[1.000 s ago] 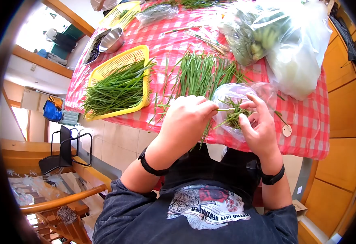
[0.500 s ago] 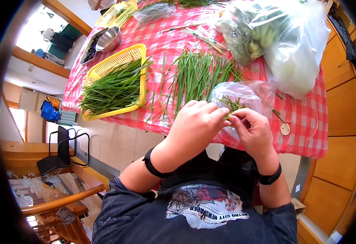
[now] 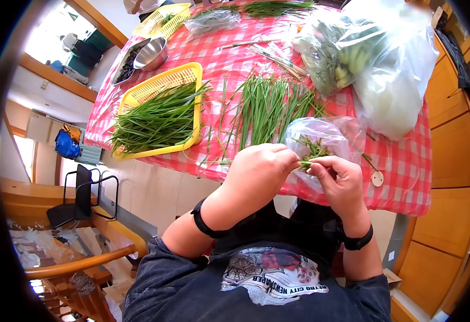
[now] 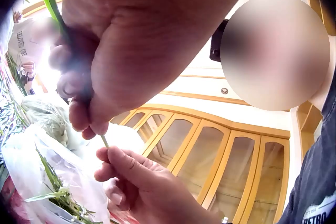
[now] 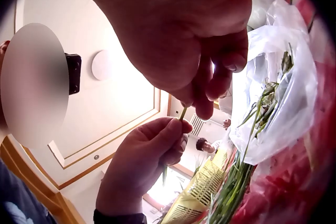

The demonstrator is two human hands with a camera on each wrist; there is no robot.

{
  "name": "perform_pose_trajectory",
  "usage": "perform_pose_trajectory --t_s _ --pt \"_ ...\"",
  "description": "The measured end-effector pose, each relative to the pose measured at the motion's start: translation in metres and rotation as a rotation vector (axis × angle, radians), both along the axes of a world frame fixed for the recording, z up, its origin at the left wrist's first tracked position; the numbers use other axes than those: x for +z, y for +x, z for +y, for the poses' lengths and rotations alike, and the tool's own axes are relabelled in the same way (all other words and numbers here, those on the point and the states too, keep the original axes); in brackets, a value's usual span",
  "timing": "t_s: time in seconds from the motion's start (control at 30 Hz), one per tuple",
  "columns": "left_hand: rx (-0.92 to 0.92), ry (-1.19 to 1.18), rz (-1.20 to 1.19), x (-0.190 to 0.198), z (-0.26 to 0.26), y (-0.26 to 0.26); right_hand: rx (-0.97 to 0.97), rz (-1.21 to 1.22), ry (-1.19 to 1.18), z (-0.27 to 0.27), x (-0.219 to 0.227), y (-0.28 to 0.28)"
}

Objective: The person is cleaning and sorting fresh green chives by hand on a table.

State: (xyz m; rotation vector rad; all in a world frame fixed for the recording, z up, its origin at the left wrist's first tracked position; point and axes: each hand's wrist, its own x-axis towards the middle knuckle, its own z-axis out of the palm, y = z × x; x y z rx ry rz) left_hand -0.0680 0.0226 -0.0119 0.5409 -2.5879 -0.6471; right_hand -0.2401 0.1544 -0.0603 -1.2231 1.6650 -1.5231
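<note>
My left hand [image 3: 261,170] grips a thin green stalk; its leaves stick up past the fingers in the left wrist view. The stalk's pale end [image 4: 105,141] reaches the right hand [image 3: 344,185], whose thumb and fingers pinch it. Just beyond both hands a clear plastic bag [image 3: 321,130] holds green scraps [image 3: 314,148]. Long green stalks [image 3: 267,104] lie loose on the table behind the left hand. To their left, a yellow basket [image 3: 198,99] holds a heap of similar stalks [image 3: 154,121].
The red checked table cover [image 3: 406,182] runs beneath everything. Large plastic bags of vegetables [image 3: 388,96] stand at the right. A metal bowl [image 3: 151,54] and a dark-filled tray [image 3: 121,80] sit at the far left. Another person [image 3: 141,6] is at the far edge.
The hands have come together from apart, the right fingers closing on the stalk's end. Between the last two head frames the view shifts slightly and the hands stay together.
</note>
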Motion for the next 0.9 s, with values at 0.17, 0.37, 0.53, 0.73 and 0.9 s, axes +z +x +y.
perform_pose_trajectory --t_s 0.17,0.37,0.53,0.73,0.9 --pt "0.091 -0.015 0.018 0.005 -0.007 0.009 -0.156 -0.120 0.064 0.005 -0.002 -0.015" --pt "0.075 0.038 0.118 0.006 -0.009 0.003 -0.177 0.017 0.046 0.000 0.001 -0.018" --pt "0.086 0.072 0.142 0.001 -0.007 -0.002 -0.020 0.183 0.222 0.004 0.006 -0.019" --pt "0.050 0.071 0.110 -0.001 -0.010 -0.002 -0.025 -0.038 0.103 0.003 0.011 -0.011" --pt "0.038 0.088 0.104 0.000 -0.009 0.000 -0.004 -0.046 -0.025 -0.004 0.007 -0.007"
